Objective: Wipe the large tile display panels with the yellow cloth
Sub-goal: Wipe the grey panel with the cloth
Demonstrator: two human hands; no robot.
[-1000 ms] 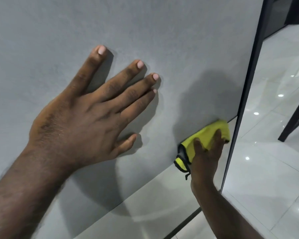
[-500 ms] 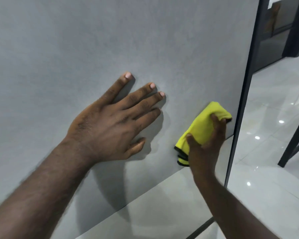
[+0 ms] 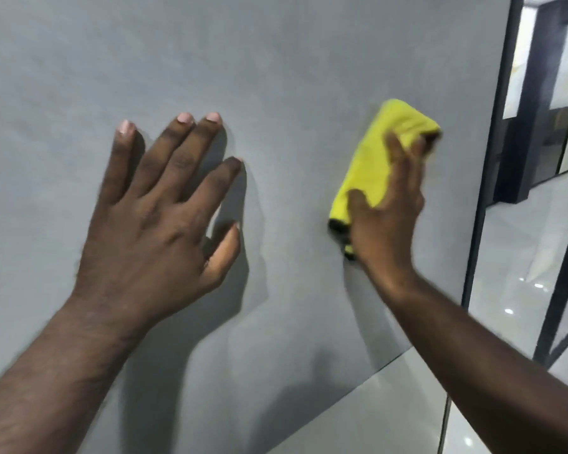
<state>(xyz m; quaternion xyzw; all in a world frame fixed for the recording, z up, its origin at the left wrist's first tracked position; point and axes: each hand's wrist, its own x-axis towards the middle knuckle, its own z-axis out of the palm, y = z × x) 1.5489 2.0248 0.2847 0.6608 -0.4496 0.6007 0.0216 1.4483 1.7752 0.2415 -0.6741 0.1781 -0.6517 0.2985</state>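
A large matt grey tile panel (image 3: 276, 60) fills most of the view and stands upright. My left hand (image 3: 158, 217) lies flat against it with fingers spread and straight. To its right, my right hand (image 3: 387, 208) presses a folded yellow cloth (image 3: 374, 162) with a black edge onto the panel near the panel's right side. The fingers lie over the cloth and the thumb sits on its lower part. The cloth's lower corner is hidden behind the hand.
A black metal frame (image 3: 492, 158) runs down the panel's right edge. Beyond it lies a glossy light floor (image 3: 522, 257) with light reflections, and dark frames (image 3: 538, 109) stand at the far right. A paler glossy surface (image 3: 374, 414) meets the panel's bottom edge.
My right hand has slid the yellow cloth upward along the panel from near its bottom edge. My left hand has stayed flat on the panel, and the view has tilted upward.
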